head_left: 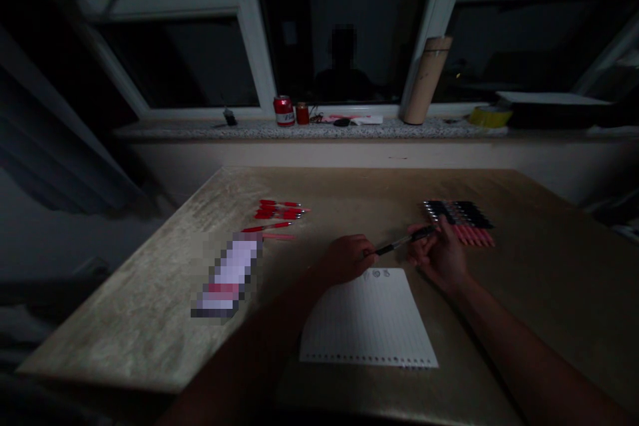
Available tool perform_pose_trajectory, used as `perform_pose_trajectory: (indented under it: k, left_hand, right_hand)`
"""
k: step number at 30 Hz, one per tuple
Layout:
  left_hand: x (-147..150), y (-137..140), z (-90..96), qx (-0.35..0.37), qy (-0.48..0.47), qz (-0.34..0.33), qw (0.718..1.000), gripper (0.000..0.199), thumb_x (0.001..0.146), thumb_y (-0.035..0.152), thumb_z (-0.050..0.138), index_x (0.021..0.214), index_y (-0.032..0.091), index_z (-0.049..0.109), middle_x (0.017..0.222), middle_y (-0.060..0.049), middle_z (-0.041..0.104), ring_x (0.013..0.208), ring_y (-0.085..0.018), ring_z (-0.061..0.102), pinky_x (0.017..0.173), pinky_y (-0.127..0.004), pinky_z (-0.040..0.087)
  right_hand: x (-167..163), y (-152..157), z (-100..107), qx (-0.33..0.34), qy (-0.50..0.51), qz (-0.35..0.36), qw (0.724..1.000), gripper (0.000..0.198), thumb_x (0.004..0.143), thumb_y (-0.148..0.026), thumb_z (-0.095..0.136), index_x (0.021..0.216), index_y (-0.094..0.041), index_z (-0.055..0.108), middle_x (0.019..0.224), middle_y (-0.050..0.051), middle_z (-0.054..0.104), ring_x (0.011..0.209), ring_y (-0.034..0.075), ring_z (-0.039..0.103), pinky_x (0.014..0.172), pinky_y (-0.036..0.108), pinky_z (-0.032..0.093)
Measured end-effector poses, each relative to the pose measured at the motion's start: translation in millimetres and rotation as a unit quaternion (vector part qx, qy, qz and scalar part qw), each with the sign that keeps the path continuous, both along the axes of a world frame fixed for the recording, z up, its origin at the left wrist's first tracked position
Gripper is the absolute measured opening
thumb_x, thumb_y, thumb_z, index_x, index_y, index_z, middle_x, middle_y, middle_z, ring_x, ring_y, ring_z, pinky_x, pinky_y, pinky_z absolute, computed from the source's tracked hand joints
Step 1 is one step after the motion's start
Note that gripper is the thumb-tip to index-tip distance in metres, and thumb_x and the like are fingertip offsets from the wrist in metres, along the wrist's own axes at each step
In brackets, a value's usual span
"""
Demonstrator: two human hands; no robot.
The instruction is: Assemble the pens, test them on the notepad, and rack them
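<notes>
A black pen with a clear barrel (399, 241) is held slantwise between my two hands. My left hand (349, 257) is closed, its fingertips at the pen's lower left end. At the pen's upper right end, my right hand (444, 256) grips it between thumb and fingers. Below the hands lies a lined paper pad (367, 326) with small dark scribbles near its top edge; my left hand partly covers its top left corner. Just beyond my right hand, several black pens (462, 210) lie in a row, with several pink-red pens (474, 235) in front of them.
Several red pens (279, 211) lie on the table (150, 306) at the left, near a pixelated, phone-shaped thing (232, 273). Along the windowsill (239, 131) stand a red can (284, 111), a small red jar (302, 113), a tall tan cylinder (426, 83) and yellow tape (490, 117).
</notes>
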State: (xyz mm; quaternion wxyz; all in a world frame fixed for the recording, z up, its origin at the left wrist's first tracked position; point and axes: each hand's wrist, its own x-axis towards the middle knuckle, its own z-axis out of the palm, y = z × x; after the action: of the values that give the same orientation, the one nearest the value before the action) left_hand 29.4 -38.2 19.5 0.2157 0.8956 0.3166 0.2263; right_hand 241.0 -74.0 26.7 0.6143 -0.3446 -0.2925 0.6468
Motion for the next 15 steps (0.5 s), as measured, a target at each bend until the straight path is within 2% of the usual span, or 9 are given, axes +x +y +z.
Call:
perform_pose_trajectory:
  k: [7,15]
  left_hand:
    - [0,4,2.7,-0.051,-0.059,0.022,0.997,0.023,0.083,0.031,0.051,0.082,0.015,0.066,0.076,-0.002,0.06,0.067,-0.01,0.052,0.063,-0.021,0.038]
    - [11,14,6.1,-0.131,-0.153,0.064,0.977,0.028,0.08,0.038,0.053,0.079,0.013,0.067,0.071,-0.001,0.06,0.063,-0.01,0.051,0.06,-0.02,0.037]
  right_hand:
    - [12,-2,5,-0.016,-0.055,-0.088,0.994,0.021,0.069,-0.038,0.069,0.075,-0.019,0.063,0.048,-0.005,0.049,0.037,0.007,0.037,0.039,0.022,0.04]
    - [32,1,8,-0.017,-0.132,-0.148,0.98,0.021,0.063,-0.033,0.076,0.07,-0.018,0.062,0.059,-0.003,0.053,0.043,0.006,0.041,0.042,0.021,0.044]
